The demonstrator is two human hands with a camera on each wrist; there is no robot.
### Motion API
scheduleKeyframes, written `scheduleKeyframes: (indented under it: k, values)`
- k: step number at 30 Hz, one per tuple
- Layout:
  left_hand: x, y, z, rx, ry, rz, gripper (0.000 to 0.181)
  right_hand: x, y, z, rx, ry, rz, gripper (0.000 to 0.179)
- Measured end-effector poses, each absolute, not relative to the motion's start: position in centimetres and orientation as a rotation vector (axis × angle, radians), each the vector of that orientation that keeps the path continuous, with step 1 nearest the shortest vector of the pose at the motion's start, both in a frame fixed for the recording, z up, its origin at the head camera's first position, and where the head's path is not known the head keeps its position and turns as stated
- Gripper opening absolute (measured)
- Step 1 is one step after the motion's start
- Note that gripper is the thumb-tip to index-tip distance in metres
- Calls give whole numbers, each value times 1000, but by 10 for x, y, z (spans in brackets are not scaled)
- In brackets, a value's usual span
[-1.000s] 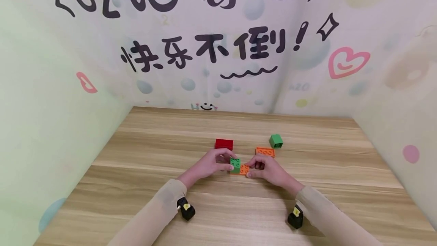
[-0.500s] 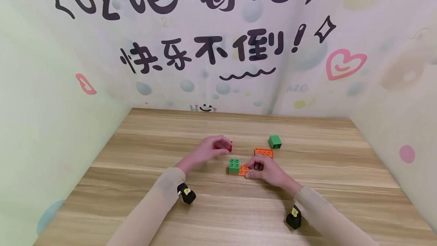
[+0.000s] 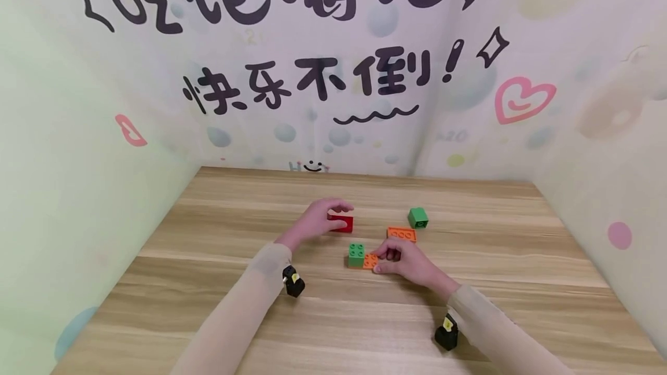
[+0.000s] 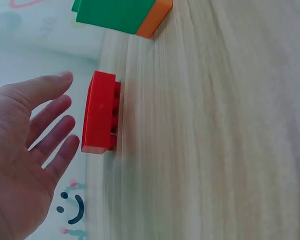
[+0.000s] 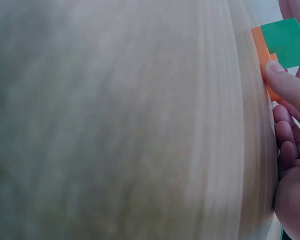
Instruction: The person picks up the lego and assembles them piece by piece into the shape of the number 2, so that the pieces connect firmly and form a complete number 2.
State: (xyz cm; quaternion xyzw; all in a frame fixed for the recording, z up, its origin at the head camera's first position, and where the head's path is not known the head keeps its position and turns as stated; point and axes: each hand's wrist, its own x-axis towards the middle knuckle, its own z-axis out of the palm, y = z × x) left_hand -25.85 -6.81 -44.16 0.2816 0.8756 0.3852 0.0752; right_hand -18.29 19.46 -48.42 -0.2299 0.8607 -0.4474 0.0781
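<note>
My left hand reaches over a red toy building brick, thumb and fingers spread around it. The left wrist view shows a gap between the fingers and the red brick, whose studs face down to the table. My right hand pinches the right end of a flat orange brick between thumb and fingers. A green brick with studs up sits on the orange brick's left part. In the right wrist view the thumb presses along the orange brick, beneath the green one.
Behind my right hand lies another orange brick, its hollow underside up. A loose green brick rests farther back to the right. The wooden table meets printed cloth walls at its back and sides.
My left hand has let go of the green brick and moved back and left to the red brick. My right hand keeps its hold on the orange brick.
</note>
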Motion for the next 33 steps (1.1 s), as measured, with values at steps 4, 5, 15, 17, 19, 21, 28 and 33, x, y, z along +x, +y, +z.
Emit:
scheduleKeyframes:
  k: [4, 5, 15, 17, 19, 21, 28, 33]
  values:
    - [-262, -69, -443, 873, 2643, 1059, 42, -183, 195, -484, -684, 2576, -1337, 24]
    - [-263, -69, -444, 871, 2641, 1046, 44, -183, 195, -484, -685, 2576, -1336, 24]
    - [-266, -76, -451, 851, 2685, 938, 40, -184, 195, -487, -680, 2563, -1343, 24]
    - [-267, -78, -450, 865, 2696, 893, 40, -184, 195, -487, -680, 2564, -1340, 24]
    - [-267, -78, -449, 879, 2697, 838, 41, -184, 195, -487, -679, 2564, -1342, 24]
    - [-267, -79, -446, 878, 2687, 798, 44, -184, 195, -486, -676, 2568, -1340, 23]
    - [-265, -78, -441, 818, 2629, 751, 50, -183, 194, -486, -688, 2576, -1341, 24]
    - [-266, -79, -441, 829, 2618, 752, 48, -183, 194, -485, -687, 2575, -1335, 24]
